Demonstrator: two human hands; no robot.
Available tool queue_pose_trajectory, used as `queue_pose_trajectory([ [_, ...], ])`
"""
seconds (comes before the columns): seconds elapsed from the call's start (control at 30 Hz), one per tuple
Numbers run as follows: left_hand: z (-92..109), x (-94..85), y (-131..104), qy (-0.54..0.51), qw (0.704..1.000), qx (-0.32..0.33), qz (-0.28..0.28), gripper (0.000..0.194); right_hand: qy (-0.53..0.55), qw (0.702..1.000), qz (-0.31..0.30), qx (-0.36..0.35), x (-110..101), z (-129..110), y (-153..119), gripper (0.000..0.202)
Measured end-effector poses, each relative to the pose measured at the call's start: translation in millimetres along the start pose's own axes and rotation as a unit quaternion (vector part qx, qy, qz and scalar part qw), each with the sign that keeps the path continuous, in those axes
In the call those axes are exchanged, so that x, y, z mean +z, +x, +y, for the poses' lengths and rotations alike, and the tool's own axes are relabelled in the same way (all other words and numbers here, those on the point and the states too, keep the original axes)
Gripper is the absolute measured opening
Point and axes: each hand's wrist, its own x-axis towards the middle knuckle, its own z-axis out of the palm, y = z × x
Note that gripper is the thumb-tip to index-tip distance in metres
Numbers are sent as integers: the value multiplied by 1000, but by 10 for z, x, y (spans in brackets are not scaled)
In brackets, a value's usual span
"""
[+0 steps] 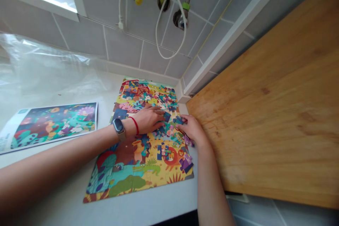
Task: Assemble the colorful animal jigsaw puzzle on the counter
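A colourful jigsaw puzzle (148,183) lies on the white surface, its near part joined into a picture with a crocodile and plants. Loose pieces are heaped over its middle and far part. My left hand (149,118) reaches across it, palm down with fingers stretched and thumb apart. A dark blue puzzle piece (167,117) lies at its fingertips. At the right edge, my right hand (194,129) pinches another blue puzzle piece (179,120) between thumb and fingers. Purple puzzle pieces (186,163) rest near the right border below this hand.
A printed picture sheet (55,120) lies to the left, with clear plastic wrapping (47,67) behind it. A wooden board (272,113) stands close along the right. Hoses and a white cable (169,57) hang on the tiled wall (122,44) behind.
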Motion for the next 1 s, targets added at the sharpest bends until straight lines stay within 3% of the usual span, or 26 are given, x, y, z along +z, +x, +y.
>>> queue_pose_trajectory([
  [0.27, 197, -16, -227, 23, 999, -8, -42, 41, -31, 999, -20, -4, -112, -125, -49, 60],
  [0.4, 225, -1, -241, 18, 999, -14, -31, 37, -17, 999, -34, -17, -152, -126, -58, 62],
  [0.57, 229, 54, -251, 6, 1000, -19, -4, 39, 0, 1000, -13, -8, -138, -86, -76, 47],
  [0.73, 188, 15, -230, -19, 1000, -13, -1, 34, -4, 1000, 5, 1, -177, -143, -107, 50],
  [0.83, 128, -47, -212, -34, 999, 5, -11, 30, 33, 999, 22, -32, -184, -234, -126, 48],
  [1.0, 107, -152, -255, -42, 997, 28, -58, 29, 77, 986, 12, -144, -37, -385, -135, 42],
])
